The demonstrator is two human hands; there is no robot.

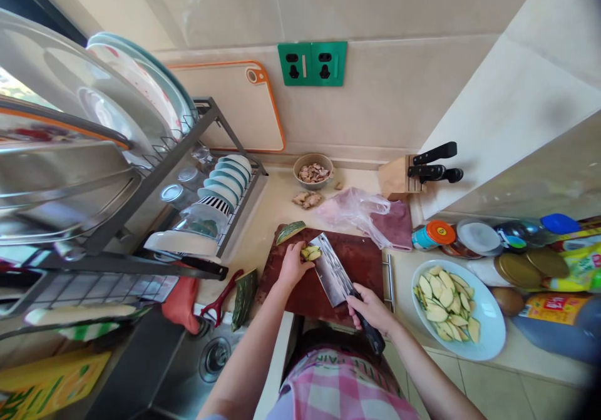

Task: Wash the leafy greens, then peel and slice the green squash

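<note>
My right hand (370, 309) is wrapped around the black handle of a cleaver (332, 273), whose broad wet blade lies slanted over a dark red cutting board (366, 263). At the upper left side of the blade, my left hand (295, 265) closes its fingers on a small bunch of cut zucchini slices (310, 253). Just behind that hand, a piece of zucchini (290, 232) with green skin rests on the board's far left corner. Another length of zucchini (245, 299) lies left of the board, beside a red-handled peeler (220, 301).
A white plate of zucchini slices (446, 304) stands at right, near jars and bottles. Behind the board are ginger (307, 199), a bowl (313, 171), a plastic bag (354, 210) and a knife block (399, 176). A dish rack (188, 157) and sink (188, 357) are at left.
</note>
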